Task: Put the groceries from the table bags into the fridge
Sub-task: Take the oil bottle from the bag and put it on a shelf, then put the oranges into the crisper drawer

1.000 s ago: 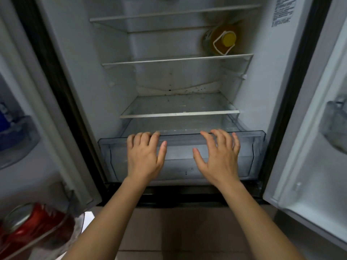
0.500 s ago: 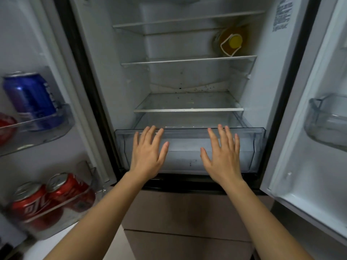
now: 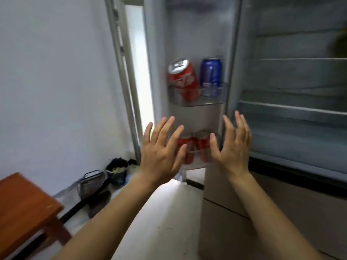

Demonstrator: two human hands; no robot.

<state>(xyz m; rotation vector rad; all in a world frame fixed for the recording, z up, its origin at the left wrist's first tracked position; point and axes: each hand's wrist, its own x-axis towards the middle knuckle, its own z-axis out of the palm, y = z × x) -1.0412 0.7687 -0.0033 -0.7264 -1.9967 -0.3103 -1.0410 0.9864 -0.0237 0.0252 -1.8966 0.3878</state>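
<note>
The fridge (image 3: 293,113) stands open at the right, its glass shelves blurred. Its left door (image 3: 191,34) is swung out ahead of me. The door's upper bin (image 3: 197,101) holds a red can (image 3: 184,79) and a blue can (image 3: 211,76). Two red cans (image 3: 199,145) stand in the lower bin, partly hidden by my fingers. My left hand (image 3: 161,152) and my right hand (image 3: 232,145) are both raised in front of the door with fingers spread, holding nothing and touching nothing.
A brown wooden table corner (image 3: 24,209) sits at the lower left. On the floor by the white wall lie a black bin (image 3: 117,170) and a dustpan (image 3: 92,182). Closed drawers (image 3: 262,212) are below the fridge compartment.
Both hands have come off the clear crisper drawer and lifted. My view has swung left, from the fridge interior to the left door and the wall.
</note>
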